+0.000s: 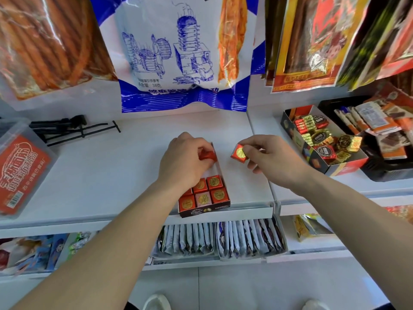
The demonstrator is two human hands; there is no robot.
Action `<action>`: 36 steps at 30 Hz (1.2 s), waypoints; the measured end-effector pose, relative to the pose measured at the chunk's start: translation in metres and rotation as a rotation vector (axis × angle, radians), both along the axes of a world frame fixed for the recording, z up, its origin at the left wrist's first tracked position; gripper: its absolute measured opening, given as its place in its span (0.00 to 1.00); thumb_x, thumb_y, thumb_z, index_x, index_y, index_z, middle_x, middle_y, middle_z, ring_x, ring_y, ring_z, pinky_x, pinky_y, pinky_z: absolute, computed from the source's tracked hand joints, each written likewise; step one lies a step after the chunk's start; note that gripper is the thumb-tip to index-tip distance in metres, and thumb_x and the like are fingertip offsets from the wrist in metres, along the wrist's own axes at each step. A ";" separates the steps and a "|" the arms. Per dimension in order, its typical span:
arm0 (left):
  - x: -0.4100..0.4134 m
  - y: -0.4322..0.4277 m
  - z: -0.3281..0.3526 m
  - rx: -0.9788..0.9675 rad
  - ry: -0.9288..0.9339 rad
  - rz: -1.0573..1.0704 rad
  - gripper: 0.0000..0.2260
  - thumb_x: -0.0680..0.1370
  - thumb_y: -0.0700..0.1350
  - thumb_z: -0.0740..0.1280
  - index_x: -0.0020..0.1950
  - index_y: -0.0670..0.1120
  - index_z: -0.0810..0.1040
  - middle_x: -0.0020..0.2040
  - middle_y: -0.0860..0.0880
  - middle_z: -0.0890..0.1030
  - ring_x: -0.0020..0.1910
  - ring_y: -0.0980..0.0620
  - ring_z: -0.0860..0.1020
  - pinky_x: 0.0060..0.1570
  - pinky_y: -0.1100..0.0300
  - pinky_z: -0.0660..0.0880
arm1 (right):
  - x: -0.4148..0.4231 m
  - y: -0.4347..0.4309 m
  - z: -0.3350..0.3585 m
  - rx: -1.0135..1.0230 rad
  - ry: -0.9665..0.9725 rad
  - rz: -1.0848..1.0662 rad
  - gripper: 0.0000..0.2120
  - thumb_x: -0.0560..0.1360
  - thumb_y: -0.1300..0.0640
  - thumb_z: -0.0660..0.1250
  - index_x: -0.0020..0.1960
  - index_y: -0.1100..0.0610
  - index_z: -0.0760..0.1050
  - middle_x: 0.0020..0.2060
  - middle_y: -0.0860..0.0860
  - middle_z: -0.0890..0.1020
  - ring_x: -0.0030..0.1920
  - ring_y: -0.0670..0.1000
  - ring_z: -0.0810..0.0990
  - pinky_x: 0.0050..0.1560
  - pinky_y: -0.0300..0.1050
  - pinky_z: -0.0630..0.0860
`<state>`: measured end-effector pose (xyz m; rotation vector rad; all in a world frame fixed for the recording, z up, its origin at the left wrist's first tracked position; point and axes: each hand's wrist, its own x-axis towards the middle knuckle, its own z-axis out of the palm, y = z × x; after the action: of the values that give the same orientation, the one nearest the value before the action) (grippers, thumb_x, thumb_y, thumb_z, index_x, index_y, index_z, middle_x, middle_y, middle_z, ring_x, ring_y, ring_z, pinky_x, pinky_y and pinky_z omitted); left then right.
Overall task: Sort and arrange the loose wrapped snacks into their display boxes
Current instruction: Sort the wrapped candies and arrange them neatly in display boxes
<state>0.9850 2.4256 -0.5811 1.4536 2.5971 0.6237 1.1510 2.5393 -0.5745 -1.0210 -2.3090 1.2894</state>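
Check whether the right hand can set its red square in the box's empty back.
Probably not: the left hand, holding another red piece, covers that end of the box; the right hand holds its red square close.

red snacks with gold circles; one pink; blue-white bag.

Glossy foil snacks, cardboard box

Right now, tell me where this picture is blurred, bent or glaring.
Head view throughout: the hanging packets at top right smear with blur; the shelf edge bows from wide-angle distortion; glare streaks the clear bag at top left; the left hand gripping a red snack and the right hand pinching a gold-sealed snack are sharp.
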 end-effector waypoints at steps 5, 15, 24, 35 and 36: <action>-0.003 -0.022 0.026 0.245 -0.410 0.030 0.07 0.77 0.44 0.71 0.55 0.53 0.80 0.51 0.55 0.82 0.34 0.53 0.83 0.37 0.57 0.80 | 0.002 -0.002 0.006 -0.212 0.107 -0.027 0.08 0.81 0.58 0.63 0.57 0.58 0.78 0.48 0.55 0.84 0.42 0.50 0.85 0.43 0.44 0.82; -0.003 -0.041 0.029 0.345 -0.665 0.020 0.08 0.74 0.42 0.74 0.46 0.57 0.86 0.56 0.59 0.82 0.54 0.59 0.81 0.54 0.61 0.78 | -0.007 -0.022 0.014 -0.287 0.214 0.085 0.10 0.79 0.63 0.67 0.59 0.59 0.80 0.43 0.57 0.85 0.39 0.50 0.85 0.46 0.43 0.83; -0.007 -0.046 0.028 0.332 -0.719 0.010 0.16 0.74 0.40 0.75 0.55 0.59 0.80 0.51 0.55 0.85 0.54 0.53 0.82 0.54 0.47 0.80 | -0.014 -0.023 0.012 -0.397 0.243 0.114 0.06 0.75 0.65 0.71 0.52 0.60 0.79 0.49 0.62 0.83 0.46 0.56 0.86 0.51 0.49 0.83; -0.006 -0.043 0.025 0.346 -0.662 0.009 0.13 0.73 0.40 0.76 0.52 0.55 0.82 0.46 0.57 0.85 0.48 0.60 0.82 0.53 0.55 0.79 | -0.017 -0.019 0.008 -0.359 0.278 0.174 0.08 0.70 0.66 0.76 0.46 0.57 0.81 0.41 0.54 0.86 0.41 0.49 0.83 0.48 0.44 0.80; -0.007 -0.042 0.025 0.356 -0.667 0.025 0.12 0.72 0.41 0.76 0.52 0.55 0.82 0.46 0.58 0.85 0.47 0.61 0.83 0.51 0.56 0.79 | -0.017 -0.018 0.008 -0.364 0.285 0.173 0.08 0.70 0.65 0.76 0.47 0.56 0.82 0.41 0.55 0.86 0.42 0.49 0.83 0.48 0.44 0.80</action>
<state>0.9782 2.3831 -0.5565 1.0279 2.0439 1.3546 1.1345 2.5210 -0.5669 -0.6869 -2.0251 1.8420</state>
